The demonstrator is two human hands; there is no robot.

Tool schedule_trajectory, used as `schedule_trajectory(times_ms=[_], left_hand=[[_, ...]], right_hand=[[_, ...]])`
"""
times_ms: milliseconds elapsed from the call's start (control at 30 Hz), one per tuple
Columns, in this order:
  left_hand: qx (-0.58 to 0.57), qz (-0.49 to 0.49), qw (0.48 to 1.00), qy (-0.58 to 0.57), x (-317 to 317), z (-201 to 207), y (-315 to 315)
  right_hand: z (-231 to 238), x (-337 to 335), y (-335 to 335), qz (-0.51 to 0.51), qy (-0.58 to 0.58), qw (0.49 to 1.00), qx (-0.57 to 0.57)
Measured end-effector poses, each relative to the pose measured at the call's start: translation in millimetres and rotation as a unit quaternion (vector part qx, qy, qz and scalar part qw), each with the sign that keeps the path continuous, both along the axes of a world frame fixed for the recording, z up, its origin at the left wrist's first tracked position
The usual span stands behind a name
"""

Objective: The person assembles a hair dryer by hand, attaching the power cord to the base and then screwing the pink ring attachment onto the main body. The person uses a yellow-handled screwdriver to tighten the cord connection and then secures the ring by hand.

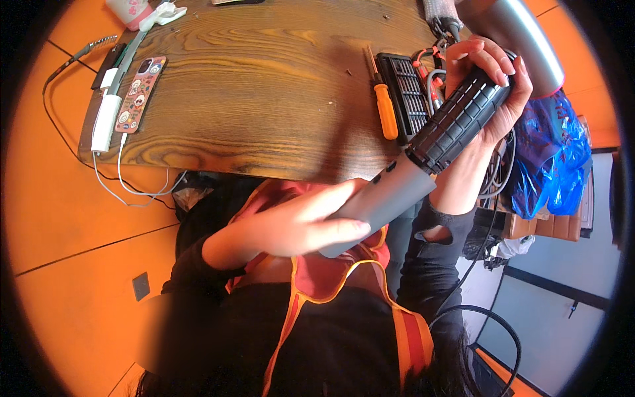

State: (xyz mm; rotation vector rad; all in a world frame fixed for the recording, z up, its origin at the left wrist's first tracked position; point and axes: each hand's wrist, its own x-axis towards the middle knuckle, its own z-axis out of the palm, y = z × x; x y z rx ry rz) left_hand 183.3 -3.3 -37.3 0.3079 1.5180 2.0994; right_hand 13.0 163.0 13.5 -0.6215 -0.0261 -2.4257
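Note:
Both hands hold a long handheld appliance, slanting up to the right over the table's front edge. Its lower part is a smooth grey handle [387, 198] with small dark buttons; the upper part is a black slotted barrel [456, 122]. My left hand [297, 221] is wrapped round the grey handle's lower end, its thumb on top. My right hand [499, 79] grips the barrel near its upper end, fingers curled over it. Just left of the barrel lie an orange-handled screwdriver [383, 109] and a black case of bits [405, 92]. The appliance's exact kind is unclear.
Red-handled pliers [436, 66] lie beside the bit case. A silver tube with a pink rim [522, 43] stands behind my right hand. Blue plastic bag [549, 159] at right. A phone [140, 92] and white power strip [106, 122] with cables line the wooden table's [258, 86] left edge.

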Motion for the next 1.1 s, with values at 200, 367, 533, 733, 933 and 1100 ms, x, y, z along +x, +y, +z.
schedule_trajectory(times_ms=[200, 367, 533, 733, 933, 1100], left_hand=[[-0.22, 0.126, 0.952, 0.169, 10.4, 7.3, 10.8], [-0.255, 0.189, 0.933, 0.17, 7.2, 5.1, 23.0], [-0.226, 0.223, 0.928, 0.194, 0.8, 5.1, 26.2], [-0.23, 0.239, 0.92, 0.208, -1.0, 9.5, 29.5], [-0.081, 0.184, 0.976, 0.08, -1.2, 8.0, 22.6], [0.26, 0.013, 0.965, -0.041, -15.3, -3.5, 7.0]], right_hand=[[-0.5, -3.3, 1.8, -0.038, 0.008, 0.999, 0.013], [-13.5, 4.1, -7.3, -0.045, 0.056, 0.996, 0.047], [-21.3, 16.3, -16.7, -0.055, 0.084, 0.992, 0.082], [-42.4, 13.0, -24.2, -0.018, 0.235, 0.968, 0.086], [-37.3, 15.2, -22.7, 0.029, 0.196, 0.98, 0.032], [-24.9, 32.5, -16.8, -0.104, 0.179, 0.966, 0.155]])
